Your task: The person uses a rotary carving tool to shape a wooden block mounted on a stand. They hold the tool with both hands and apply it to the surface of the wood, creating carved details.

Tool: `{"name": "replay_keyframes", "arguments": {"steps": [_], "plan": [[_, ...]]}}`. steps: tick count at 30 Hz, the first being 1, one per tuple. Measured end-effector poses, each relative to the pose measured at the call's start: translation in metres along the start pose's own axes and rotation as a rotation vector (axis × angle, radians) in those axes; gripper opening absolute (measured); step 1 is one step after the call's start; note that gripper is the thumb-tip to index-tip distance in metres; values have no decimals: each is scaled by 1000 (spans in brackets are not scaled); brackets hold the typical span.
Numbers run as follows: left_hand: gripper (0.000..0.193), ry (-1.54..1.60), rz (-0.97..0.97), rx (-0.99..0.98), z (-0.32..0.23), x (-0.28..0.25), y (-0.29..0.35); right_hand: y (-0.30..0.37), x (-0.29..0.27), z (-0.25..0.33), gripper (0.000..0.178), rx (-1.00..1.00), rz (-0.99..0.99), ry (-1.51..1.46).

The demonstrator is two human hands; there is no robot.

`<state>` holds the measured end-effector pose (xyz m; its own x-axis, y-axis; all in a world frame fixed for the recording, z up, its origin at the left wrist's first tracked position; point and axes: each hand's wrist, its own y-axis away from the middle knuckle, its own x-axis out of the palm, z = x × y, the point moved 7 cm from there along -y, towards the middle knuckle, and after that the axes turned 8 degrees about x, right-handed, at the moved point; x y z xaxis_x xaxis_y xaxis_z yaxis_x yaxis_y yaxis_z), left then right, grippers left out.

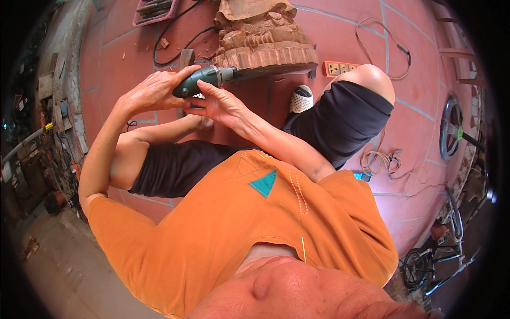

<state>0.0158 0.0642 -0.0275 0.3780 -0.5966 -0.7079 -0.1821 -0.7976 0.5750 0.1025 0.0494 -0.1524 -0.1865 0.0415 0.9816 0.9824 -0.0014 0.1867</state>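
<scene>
A dark green handheld power tool [192, 83] with a grey nose is held up between my two hands. My left hand [154, 89] wraps round its rear and top, fingers closed on it. From the near side my right hand [222, 108] grips it, thumb against the body and fingers underneath. The nose points right, towards the lower edge of a carved wooden piece [263, 42] with rough relief and a fluted base. Whether the tip touches the wood cannot be made out.
A pink basket [139, 20] with tools stands at the far left, near a black cable [155, 49]. An orange power strip [332, 68] lies beside my right knee. Looped cords [380, 162] rest on the red tiles [409, 85]. A round black wheel-like thing [447, 127] is at right.
</scene>
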Motion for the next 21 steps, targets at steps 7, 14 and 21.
{"name": "replay_keyframes", "arguments": {"steps": [7, 14, 21], "plan": [[88, -43, -64, -8, 0, -3, 1, -7, -2, 7, 44, -14, 31, 34], [87, -36, -66, -23, -5, -6, 0, -6, -2, 6, 40, -9, 5, 16], [87, -39, -16, -34, -5, -2, -1, -4, -4, -1, 52, -1, 19, -18]]}}
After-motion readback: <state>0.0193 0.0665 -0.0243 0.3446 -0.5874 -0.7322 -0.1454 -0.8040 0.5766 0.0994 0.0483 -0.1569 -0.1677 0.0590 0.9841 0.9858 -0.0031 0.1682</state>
